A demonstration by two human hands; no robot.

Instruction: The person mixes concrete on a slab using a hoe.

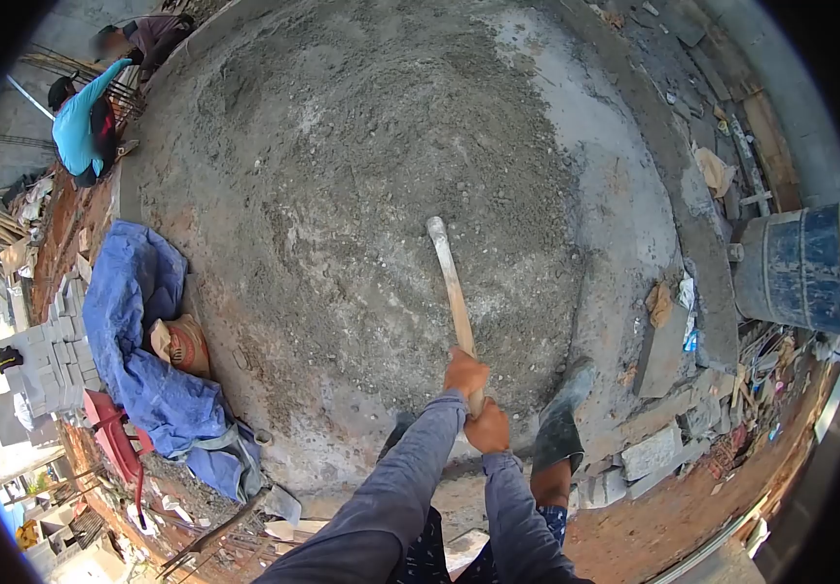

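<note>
head view, hands (476, 401) gripping unmarked handle (451, 282)

We've got a single view here, from a camera worn on the head, and we're looking steeply down through a wide fisheye lens with dark rounded corners. Our own grey sleeves come in from the bottom edge, so the left hand (465, 374) and right hand (488, 428) sit close below us on the wooden handle (452, 284). The grey sand and cement heap (361, 165) fills the middle, farther out. Two workers (84, 122) sit far off at the top left edge.
</note>
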